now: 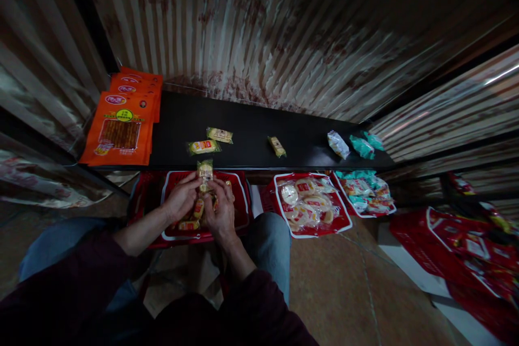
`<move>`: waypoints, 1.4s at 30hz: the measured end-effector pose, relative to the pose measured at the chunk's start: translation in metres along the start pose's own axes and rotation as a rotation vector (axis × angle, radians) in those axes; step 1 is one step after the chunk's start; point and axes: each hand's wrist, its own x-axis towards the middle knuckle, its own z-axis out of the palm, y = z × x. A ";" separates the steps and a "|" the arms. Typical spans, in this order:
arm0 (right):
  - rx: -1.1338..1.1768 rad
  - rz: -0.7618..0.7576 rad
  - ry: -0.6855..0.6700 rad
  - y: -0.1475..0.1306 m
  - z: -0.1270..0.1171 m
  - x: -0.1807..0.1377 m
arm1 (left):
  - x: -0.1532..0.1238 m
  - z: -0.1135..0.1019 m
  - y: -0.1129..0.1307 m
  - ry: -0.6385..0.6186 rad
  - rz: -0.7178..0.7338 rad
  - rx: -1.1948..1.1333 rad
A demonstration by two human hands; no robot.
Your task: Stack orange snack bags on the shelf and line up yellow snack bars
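both hands in view above the left basket [245,194], which is red with a pale rim and sits low, by the front edge of the black table [243,113].

held packet [205,168]: small, clear-wrapped, yellow-green, raised roughly upright between the two hands, its upper end near the table edge.

left hand [181,200]: grip nearly closed, fingertips pressed to the packet's left side. right hand [221,211]: fingers curled, grip drawn in on the packet's lower right side; exact thumb contact is hard to make out in the dim light.

loose yellow packets [198,208] lie in the basket under the hands.

on the table, left to right: overlapping orange bags [121,124]; two similar packets [204,146] close together; a single packet [277,146] lying apart; a white packet [338,144]; teal packets [362,147] just beside it.

right of the knee [267,248]: middle basket [345,216] with clear-wrapped round pale pieces [308,203]; next, right basket [377,213] with red and teal packets [363,189].
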 end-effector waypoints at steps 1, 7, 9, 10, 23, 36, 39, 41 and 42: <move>0.005 0.003 0.002 0.001 0.000 0.001 | 0.000 0.001 0.001 -0.003 -0.004 -0.022; 0.045 0.043 0.038 0.001 -0.001 0.006 | 0.002 0.006 0.005 -0.059 -0.015 -0.074; 0.044 0.060 0.058 0.000 -0.001 0.009 | 0.003 0.008 0.007 -0.089 -0.021 -0.070; 0.046 0.063 0.067 0.000 -0.002 0.010 | 0.003 0.009 0.009 -0.090 -0.024 -0.064; 0.182 0.145 0.112 -0.012 0.004 0.031 | 0.009 0.007 0.011 -0.016 0.187 0.173; 0.137 0.089 0.119 -0.016 0.021 0.085 | 0.006 0.025 0.046 0.046 0.577 0.658; 0.170 0.078 0.055 -0.017 0.023 0.097 | 0.017 0.024 0.054 0.084 0.654 0.688; 0.223 0.077 0.028 -0.017 0.025 0.105 | 0.025 0.022 0.058 0.119 0.688 0.705; 0.247 0.082 0.019 -0.017 0.026 0.109 | 0.029 0.021 0.061 0.133 0.706 0.722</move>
